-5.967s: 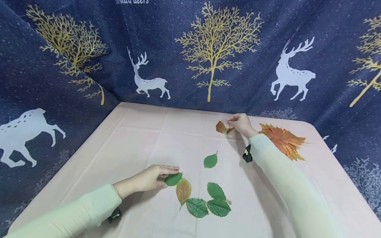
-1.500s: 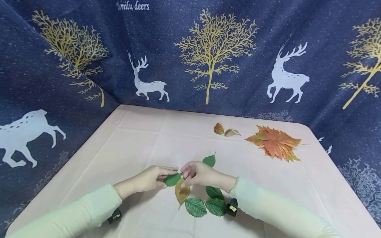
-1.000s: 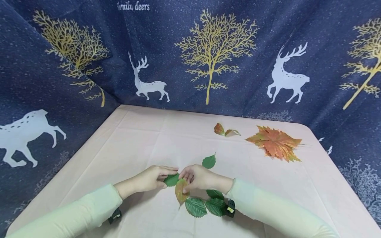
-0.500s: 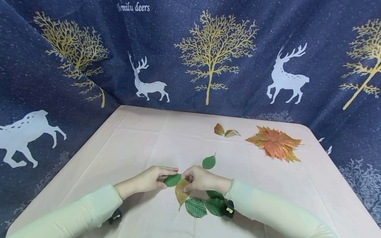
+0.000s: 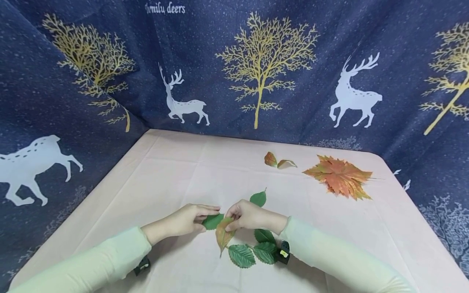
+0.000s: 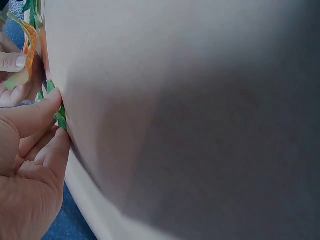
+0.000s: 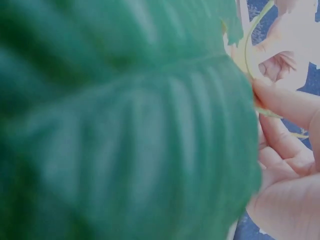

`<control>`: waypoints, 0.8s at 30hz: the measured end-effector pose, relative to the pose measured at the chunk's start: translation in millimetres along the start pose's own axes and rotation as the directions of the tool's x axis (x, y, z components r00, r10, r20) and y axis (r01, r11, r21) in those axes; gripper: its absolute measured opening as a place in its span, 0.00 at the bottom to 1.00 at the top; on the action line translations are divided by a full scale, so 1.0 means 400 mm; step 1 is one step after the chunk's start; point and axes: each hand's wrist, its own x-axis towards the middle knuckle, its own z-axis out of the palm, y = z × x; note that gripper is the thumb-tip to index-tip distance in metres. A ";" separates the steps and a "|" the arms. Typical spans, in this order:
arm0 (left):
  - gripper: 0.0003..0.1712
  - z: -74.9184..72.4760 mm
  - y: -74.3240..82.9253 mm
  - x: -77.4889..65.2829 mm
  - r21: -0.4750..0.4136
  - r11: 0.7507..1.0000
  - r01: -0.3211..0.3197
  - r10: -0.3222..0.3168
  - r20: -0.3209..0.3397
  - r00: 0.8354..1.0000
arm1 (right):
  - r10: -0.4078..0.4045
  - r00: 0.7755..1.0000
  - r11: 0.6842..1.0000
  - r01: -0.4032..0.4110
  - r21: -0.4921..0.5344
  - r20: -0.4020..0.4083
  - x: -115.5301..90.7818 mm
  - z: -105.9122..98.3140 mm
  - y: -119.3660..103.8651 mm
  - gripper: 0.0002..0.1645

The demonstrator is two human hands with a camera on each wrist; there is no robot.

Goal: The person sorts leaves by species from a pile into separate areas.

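My left hand (image 5: pixel 200 216) lies on the pink tablecloth (image 5: pixel 165 175) and pinches the edge of a green leaf (image 5: pixel 213 222) between thumb and fingers. In the left wrist view that hand (image 6: pixel 54 117) meets the thin green leaf edge (image 6: pixel 61 120) at the cloth. My right hand (image 5: pixel 231 221) pinches the upper end of an orange-yellow leaf (image 5: pixel 223 238) right beside it. A blurred green leaf (image 7: pixel 125 125) fills the right wrist view, with the right hand's fingers (image 7: pixel 282 105) on a pale leaf edge.
Three serrated green leaves (image 5: pixel 242 255) (image 5: pixel 264 252) (image 5: pixel 264 235) lie under my right wrist and one more green leaf (image 5: pixel 258 198) lies behind the hand. Two small reddish leaves (image 5: pixel 270 159) and a pile of orange maple leaves (image 5: pixel 338 177) lie far right. A dark deer-print curtain (image 5: pixel 234 61) surrounds the table.
Six seconds ago my right hand was at the far reddish leaves; it has come back beside my left hand and taken hold of the orange-yellow leaf, raising its top slightly. The left hand stayed put.
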 end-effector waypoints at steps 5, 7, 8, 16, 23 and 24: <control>0.32 -0.003 0.003 0.001 -0.007 1.000 -0.001 0.001 0.003 1.000 | 0.009 1.000 0.999 -0.011 0.039 0.030 -0.003 -0.004 0.000 0.03; 0.32 -0.003 0.003 0.001 -0.009 1.000 0.000 0.000 0.003 1.000 | 0.013 0.999 0.998 -0.015 0.054 0.039 -0.004 -0.006 -0.002 0.03; 0.32 -0.003 0.003 0.001 -0.011 1.000 0.000 0.000 0.002 1.000 | 0.017 0.999 0.998 -0.020 0.062 0.043 -0.004 -0.007 -0.004 0.03; 0.32 -0.005 0.001 0.000 -0.022 1.000 -0.008 0.009 0.005 1.000 | 0.009 0.999 0.992 -0.014 0.128 0.039 -0.003 -0.019 -0.007 0.08; 0.32 -0.005 0.006 0.000 -0.024 1.000 -0.007 0.007 0.006 1.000 | 0.018 1.000 0.987 -0.022 0.160 0.023 -0.004 -0.025 -0.009 0.10; 0.32 -0.006 0.007 0.000 -0.025 1.000 -0.010 0.010 0.005 1.000 | 0.021 1.000 0.988 -0.024 0.155 0.022 -0.004 -0.026 -0.011 0.10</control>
